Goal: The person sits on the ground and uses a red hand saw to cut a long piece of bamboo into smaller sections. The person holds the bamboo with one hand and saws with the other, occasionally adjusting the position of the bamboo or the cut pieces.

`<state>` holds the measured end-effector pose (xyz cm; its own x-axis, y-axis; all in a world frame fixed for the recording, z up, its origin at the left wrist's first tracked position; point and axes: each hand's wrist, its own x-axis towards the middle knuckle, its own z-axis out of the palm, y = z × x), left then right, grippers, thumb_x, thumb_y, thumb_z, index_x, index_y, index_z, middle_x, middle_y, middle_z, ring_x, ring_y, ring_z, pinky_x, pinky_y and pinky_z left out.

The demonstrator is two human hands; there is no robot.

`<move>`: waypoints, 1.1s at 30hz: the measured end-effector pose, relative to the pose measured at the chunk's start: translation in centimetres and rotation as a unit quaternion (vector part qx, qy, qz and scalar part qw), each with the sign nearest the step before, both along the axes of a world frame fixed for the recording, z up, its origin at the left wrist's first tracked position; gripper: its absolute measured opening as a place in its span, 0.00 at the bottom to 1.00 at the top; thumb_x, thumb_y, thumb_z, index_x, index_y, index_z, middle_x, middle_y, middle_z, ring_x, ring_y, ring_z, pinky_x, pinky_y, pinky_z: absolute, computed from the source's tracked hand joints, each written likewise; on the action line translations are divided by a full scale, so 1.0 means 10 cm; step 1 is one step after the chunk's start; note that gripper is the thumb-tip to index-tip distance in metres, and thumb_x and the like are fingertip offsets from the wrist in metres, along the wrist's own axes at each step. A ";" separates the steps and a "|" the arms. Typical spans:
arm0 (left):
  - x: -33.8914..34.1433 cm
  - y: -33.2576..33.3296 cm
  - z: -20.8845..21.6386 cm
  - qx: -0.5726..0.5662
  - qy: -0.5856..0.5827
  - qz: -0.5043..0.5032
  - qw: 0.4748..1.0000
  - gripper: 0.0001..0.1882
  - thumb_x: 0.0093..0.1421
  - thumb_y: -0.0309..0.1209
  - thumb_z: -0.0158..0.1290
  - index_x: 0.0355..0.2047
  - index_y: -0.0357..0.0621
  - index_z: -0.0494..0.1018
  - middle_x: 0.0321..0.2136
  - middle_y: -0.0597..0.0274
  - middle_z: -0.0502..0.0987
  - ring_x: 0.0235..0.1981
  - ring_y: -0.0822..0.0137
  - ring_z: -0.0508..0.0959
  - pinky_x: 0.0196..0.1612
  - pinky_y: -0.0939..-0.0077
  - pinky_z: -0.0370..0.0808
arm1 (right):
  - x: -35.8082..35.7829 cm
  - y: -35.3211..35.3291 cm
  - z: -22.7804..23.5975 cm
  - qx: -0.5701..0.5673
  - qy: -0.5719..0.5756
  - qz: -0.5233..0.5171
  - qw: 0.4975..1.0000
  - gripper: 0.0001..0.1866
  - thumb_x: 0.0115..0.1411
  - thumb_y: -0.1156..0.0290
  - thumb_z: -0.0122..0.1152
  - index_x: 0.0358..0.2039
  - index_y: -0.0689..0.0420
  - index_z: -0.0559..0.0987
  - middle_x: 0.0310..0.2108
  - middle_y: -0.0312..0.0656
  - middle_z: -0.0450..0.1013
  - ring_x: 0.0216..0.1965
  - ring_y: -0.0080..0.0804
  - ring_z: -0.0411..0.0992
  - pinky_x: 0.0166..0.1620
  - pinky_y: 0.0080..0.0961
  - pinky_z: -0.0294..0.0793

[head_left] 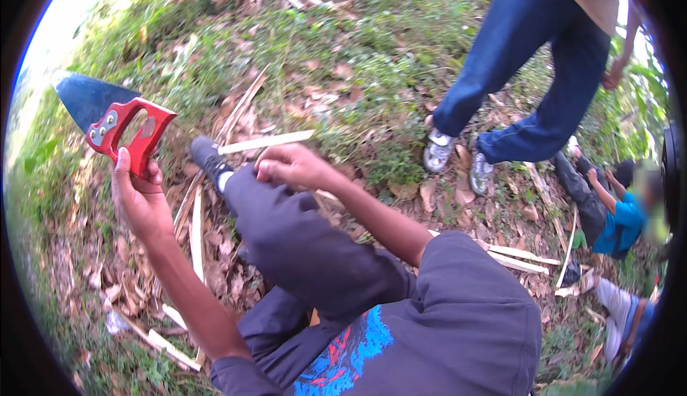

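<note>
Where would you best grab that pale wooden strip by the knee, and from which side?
Grip the wooden strip near its left end, where the right hand already pinches it, coming from above. It is thin, flat and juts rightward, so fingers close easily across it. The left hand holds the red-handled saw.

The person's raised knee [286, 231] fills the centre and blocks any straight path between the left hand [139, 196] and the right hand [290, 165]. At ten o'clock the saw [107, 113] juts up from the left hand, closing off that corner. Toward twelve o'clock the leafy slope [336, 52] lies open beyond the pale stick [266, 140]. At two o'clock a standing person's legs [515, 81] bar the way; at four o'clock seated people [615, 217] crowd the ground.
</note>
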<state>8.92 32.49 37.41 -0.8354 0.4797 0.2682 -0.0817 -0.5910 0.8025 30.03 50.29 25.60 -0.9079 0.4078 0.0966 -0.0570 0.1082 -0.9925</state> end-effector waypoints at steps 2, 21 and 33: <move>0.21 0.21 0.36 0.003 0.021 -0.042 0.999 0.16 0.67 0.36 0.56 0.47 0.37 0.73 0.33 0.57 0.81 0.25 0.73 0.77 0.26 0.82 0.70 | 0.29 -0.11 0.11 0.021 -0.011 -0.015 1.000 0.11 0.70 0.68 0.54 0.46 0.62 0.77 0.36 0.38 0.79 0.38 0.22 0.76 0.43 0.22 0.76; 1.15 1.37 1.44 0.042 0.071 -0.285 0.955 0.17 0.67 0.38 0.57 0.50 0.41 0.72 0.32 0.64 0.80 0.24 0.80 0.75 0.24 0.89 0.71 | 2.82 -0.36 -0.48 -0.123 -0.108 -0.348 0.923 0.12 0.70 0.65 0.54 0.43 0.62 0.77 0.35 0.42 0.80 0.35 0.29 0.80 0.41 0.26 0.82; 1.49 1.08 1.19 -0.183 0.389 -0.264 0.864 0.15 0.70 0.43 0.51 0.35 0.44 0.74 0.16 0.75 0.64 0.14 0.84 0.61 0.17 0.87 0.57 | 2.39 -0.69 -0.66 -0.082 -0.075 -0.244 0.963 0.12 0.70 0.65 0.55 0.41 0.61 0.78 0.34 0.39 0.80 0.35 0.24 0.79 0.40 0.24 0.79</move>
<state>23.83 43.25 49.35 -0.1109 0.9098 0.3999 0.3853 -0.3316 0.8612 53.98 43.36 19.02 -0.6037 0.7876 -0.1236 0.1072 -0.0734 -0.9915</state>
